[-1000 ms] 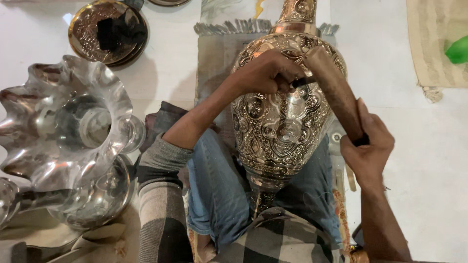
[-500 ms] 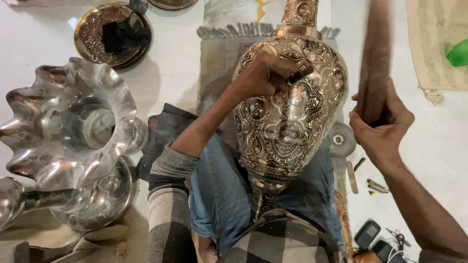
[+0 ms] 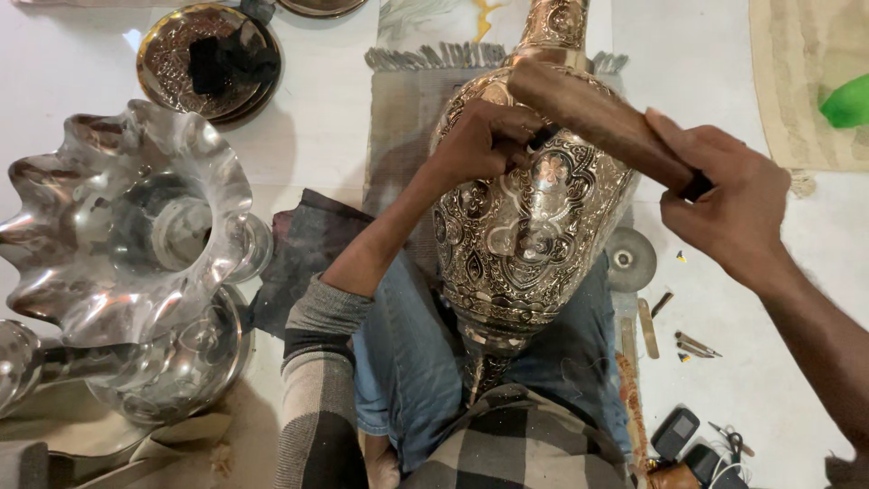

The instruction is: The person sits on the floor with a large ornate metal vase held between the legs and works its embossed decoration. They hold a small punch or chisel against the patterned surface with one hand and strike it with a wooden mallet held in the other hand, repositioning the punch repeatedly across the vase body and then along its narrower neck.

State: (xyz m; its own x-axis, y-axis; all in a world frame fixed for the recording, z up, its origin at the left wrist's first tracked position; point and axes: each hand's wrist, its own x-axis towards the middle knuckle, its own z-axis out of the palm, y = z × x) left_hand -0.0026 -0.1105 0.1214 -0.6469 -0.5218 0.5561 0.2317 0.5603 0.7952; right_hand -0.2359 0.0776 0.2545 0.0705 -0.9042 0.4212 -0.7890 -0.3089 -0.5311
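Right hand (image 3: pixel 733 213) grasps wooden mallet (image 3: pixel 602 122) over engraved vase (image 3: pixel 529 235); left hand (image 3: pixel 480 145) pinches chisel (image 3: pixel 541 138)

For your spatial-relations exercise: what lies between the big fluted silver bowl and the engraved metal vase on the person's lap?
In the head view, the left forearm and a dark cloth lie between the fluted silver bowl and the engraved vase.

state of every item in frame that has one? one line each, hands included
left hand: fist closed on a small dark tool, tip against the vase
right hand: grip closed on the wooden mallet
wooden mallet: raised, tilted, above the vase's shoulder
engraved vase: lying across the lap, neck pointing away
fluted silver bowl: upright, mouth open
round engraved tray: flat on the floor, dark cloth in it
grinding disc: lying flat beside the vase
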